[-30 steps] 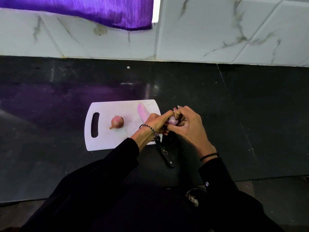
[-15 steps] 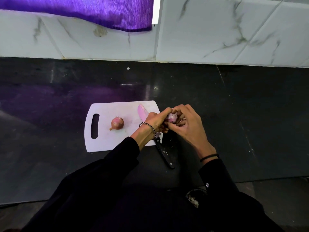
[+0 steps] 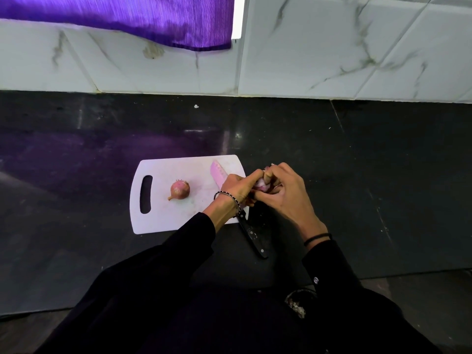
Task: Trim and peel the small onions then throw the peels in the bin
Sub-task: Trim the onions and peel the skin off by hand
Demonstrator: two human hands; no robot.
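- Dark desk [image 3: 357,175] below: left hand [image 3: 236,190] and right hand [image 3: 288,200], grip clamped on one onion [image 3: 261,186].
- Best to pinch only loose skin, peeling away from the grip.

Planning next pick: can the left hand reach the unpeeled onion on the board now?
Likely yes: the unpeeled onion lies uncovered left of the left hand, but that hand is gripping the other onion.
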